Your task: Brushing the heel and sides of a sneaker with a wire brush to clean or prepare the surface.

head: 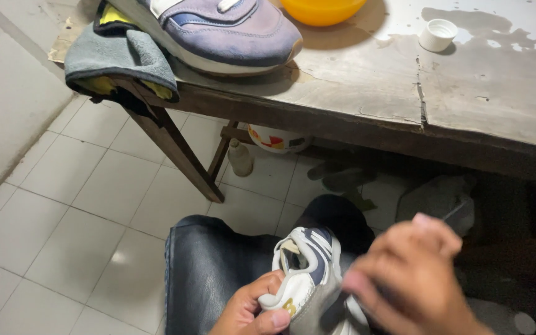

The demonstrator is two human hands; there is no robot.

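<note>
Down low, my left hand (249, 310) pinches the heel of a small white and navy sneaker (305, 279) resting on my lap, thumb pressed against its side. My right hand (414, 279) is blurred just beside the shoe, fingers curled; whether it grips anything I cannot tell. On the worn table (466, 93) above sit a purple sneaker (231, 28), a grey cloth (116, 56), an orange bowl (321, 9) and a white cap (437, 34)

Small pale plastic bottle (240, 157) upright on tiled floor beside table leg; label unclear. No signs, screens.
</note>
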